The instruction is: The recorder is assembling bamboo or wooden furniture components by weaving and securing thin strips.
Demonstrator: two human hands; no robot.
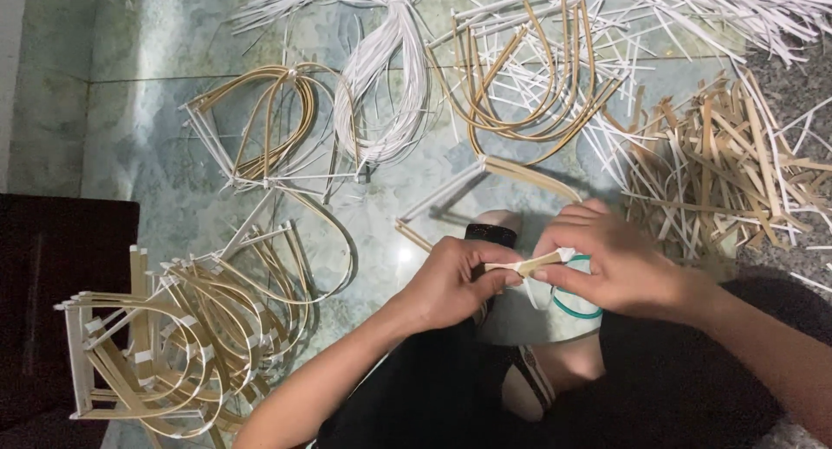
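Note:
My left hand [455, 280] and my right hand [607, 263] meet over my lap and together pinch a short tan bamboo strip [530, 263]. A white strip [565, 255] is wrapped around its right end under my right fingers. A teal tape ring [572, 306] shows below my right hand. A frame of tan and white strips [485, 176] lies on the floor just beyond my hands, its near part hidden by them.
Several finished curved frames are stacked at the lower left [186, 323], with more at the upper left [264, 124] and top middle [529, 68]. A white strip bundle [381, 76] lies between them. Loose tan strips [728, 167] are heaped on the right. A dark mat [52, 302] lies at the left edge.

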